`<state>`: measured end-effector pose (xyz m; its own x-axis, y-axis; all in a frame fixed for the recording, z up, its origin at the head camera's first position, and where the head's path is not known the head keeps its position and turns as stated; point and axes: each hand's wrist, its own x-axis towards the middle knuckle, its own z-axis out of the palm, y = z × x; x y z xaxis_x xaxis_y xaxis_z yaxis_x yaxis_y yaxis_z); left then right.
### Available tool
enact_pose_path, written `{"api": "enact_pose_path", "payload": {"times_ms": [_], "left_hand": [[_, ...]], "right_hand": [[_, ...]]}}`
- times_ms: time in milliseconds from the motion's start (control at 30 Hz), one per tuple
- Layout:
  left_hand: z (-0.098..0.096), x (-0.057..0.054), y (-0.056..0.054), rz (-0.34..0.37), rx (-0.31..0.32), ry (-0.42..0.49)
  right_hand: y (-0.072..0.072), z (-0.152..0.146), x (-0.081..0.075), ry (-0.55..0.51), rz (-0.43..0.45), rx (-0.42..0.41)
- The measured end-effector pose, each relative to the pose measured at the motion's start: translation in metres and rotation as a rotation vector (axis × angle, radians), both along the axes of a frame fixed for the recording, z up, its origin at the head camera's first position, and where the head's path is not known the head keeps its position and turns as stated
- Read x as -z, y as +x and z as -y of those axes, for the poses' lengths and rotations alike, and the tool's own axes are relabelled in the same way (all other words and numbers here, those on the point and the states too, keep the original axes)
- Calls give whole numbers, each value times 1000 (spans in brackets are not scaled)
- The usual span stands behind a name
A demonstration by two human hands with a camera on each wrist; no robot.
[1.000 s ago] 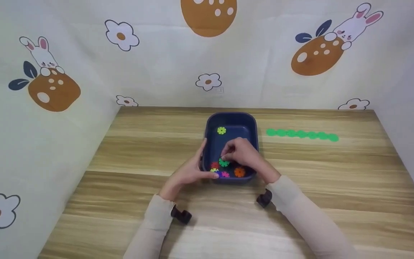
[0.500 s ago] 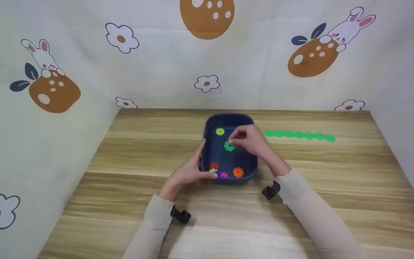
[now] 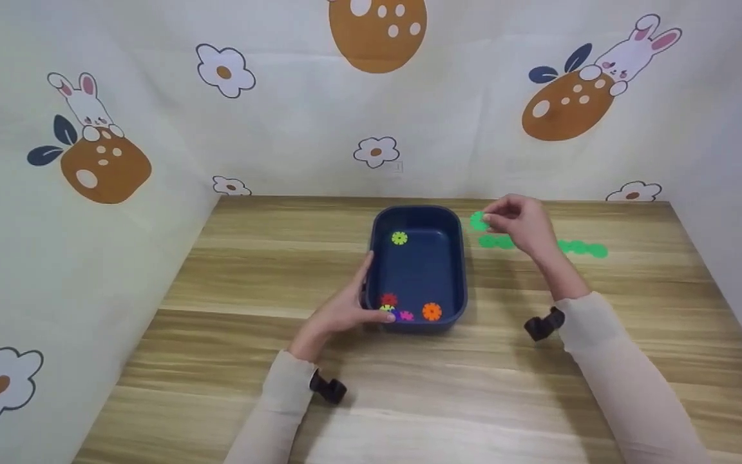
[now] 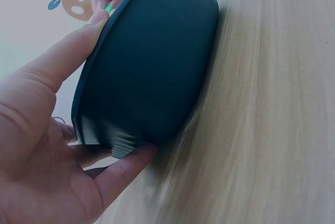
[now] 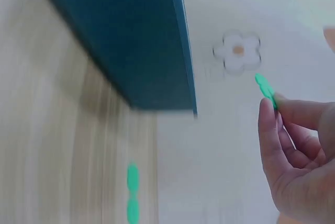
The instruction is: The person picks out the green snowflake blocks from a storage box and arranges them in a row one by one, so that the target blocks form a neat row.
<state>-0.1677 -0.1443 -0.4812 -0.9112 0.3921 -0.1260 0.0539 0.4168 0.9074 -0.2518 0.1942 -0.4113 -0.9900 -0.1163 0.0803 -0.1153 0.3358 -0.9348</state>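
A dark blue plastic bin (image 3: 416, 270) stands on the table, and my left hand (image 3: 342, 309) holds its near left corner. The left thumb lies over the rim, while the fingers (image 4: 128, 169) are against the outer wall. To the right of the bin, my right hand (image 3: 525, 222) pinches a green snowflake disc (image 3: 478, 221) between thumb and fingertips. In the right wrist view the green disc (image 5: 266, 89) is held edge-on, above the table. Just below that hand lies a row of green discs (image 3: 580, 247), its middle part hidden behind the hand and wrist.
Inside the bin are a yellow-green disc (image 3: 399, 238) at the far end and an orange disc (image 3: 432, 312) near the front. Red, yellow, blue and pink discs cluster by the left thumb. A patterned cloth wall (image 3: 300, 116) rises behind the wooden table (image 3: 248, 277).
My right hand has lifted the green disc out of the bin and carried it right, over the far side of the table. The left hand stays on the bin.
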Motion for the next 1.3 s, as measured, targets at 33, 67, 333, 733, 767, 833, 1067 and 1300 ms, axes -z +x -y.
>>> {"api": "enact_pose_path", "payload": {"times_ms": [33,67,333,733,767,833,1067,1300], "left_hand": [[0,0,1,1,-1,-2],[0,-1,1,2,-2,-2],[0,-1,4,-2,-4,3],[-1,-2,6,-9,15,-11],[-1,-1,6,-7,14,-12],[-1,-1,6,-5,14,-7],[0,-1,9,9,19,7],[5,-3,11,16,21,20]], "right_hand": [[-1,-10,0,-19,0,18],[-1,-20,-1,-37,0,33],[-2,-95,4,-43,70,199],[10,-184,39,-174,247,443],[11,-189,43,-128,263,460],[13,-198,50,-40,301,478],[19,-214,65,53,376,459],[16,-207,71,187,396,450]]}}
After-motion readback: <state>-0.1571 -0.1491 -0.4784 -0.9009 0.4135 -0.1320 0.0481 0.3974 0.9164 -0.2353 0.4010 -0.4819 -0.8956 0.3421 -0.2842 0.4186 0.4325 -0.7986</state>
